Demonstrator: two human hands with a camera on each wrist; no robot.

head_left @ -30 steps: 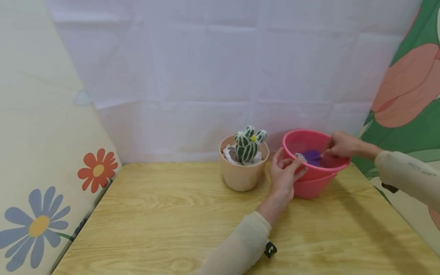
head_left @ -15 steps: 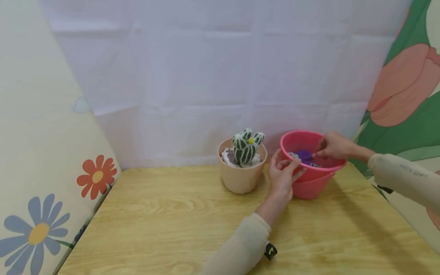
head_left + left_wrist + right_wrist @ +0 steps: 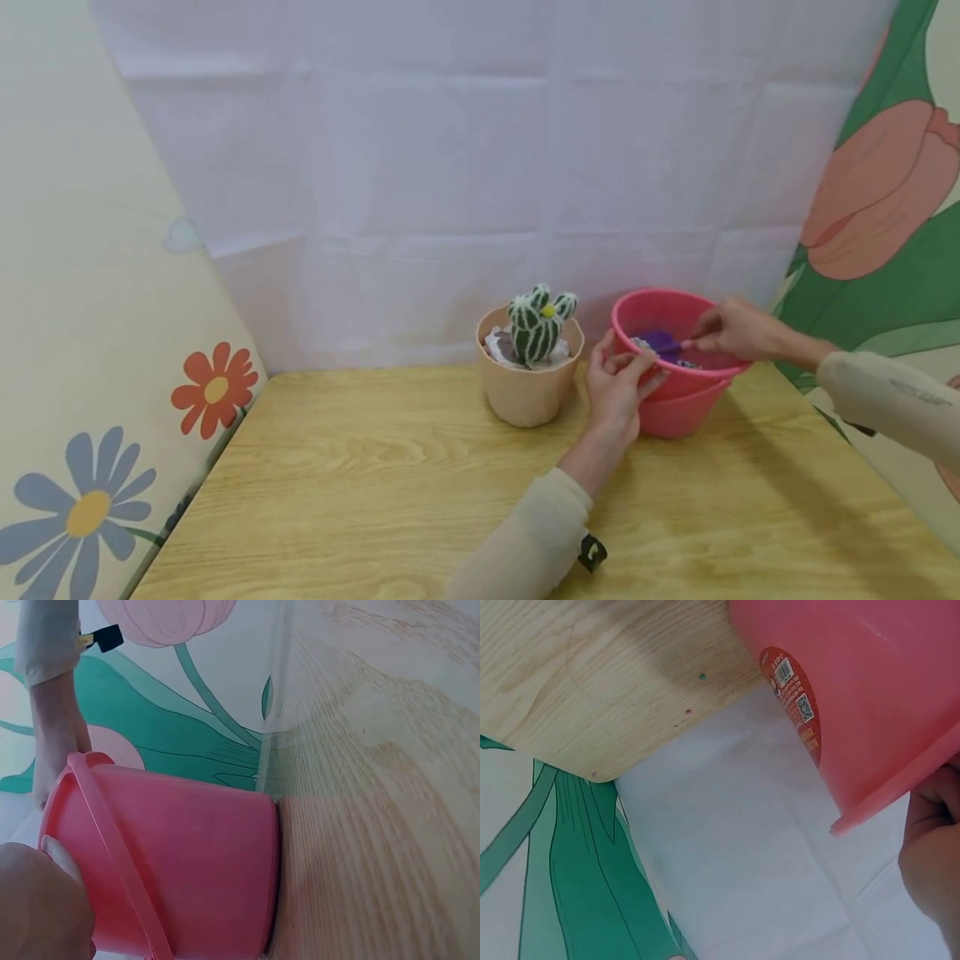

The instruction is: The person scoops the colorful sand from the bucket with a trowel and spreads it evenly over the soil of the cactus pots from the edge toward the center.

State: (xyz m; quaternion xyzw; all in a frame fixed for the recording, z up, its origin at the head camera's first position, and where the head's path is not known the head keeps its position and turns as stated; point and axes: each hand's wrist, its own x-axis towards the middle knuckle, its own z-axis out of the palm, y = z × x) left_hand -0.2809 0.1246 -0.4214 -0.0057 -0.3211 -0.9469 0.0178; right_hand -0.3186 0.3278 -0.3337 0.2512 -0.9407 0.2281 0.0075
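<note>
A pink bucket (image 3: 678, 408) stands on the table at the right, its handle hanging down along the side. My left hand (image 3: 617, 387) holds its near left rim between thumb and fingers; in the left wrist view the thumb (image 3: 64, 859) lies against the outer wall. Inside the bucket is a purple shovel-like tool (image 3: 660, 342), pinched at its right end by my right hand (image 3: 738, 333), which reaches in over the rim. Small grey-white speckled bits (image 3: 642, 343) show around the tool. The bucket's near wall hides the rest of its contents.
Left of the bucket stands a peach pot (image 3: 528, 396) with a knitted green-and-white cactus (image 3: 536, 329). Behind the wooden table (image 3: 360, 483) hangs a white sheet (image 3: 420, 183). Tiny coloured specks (image 3: 703, 676) lie near a table edge in the right wrist view.
The purple tool has shifted slightly left inside the bucket, with my right hand still pinching it. My left hand stays on the rim. The head view has shifted a little.
</note>
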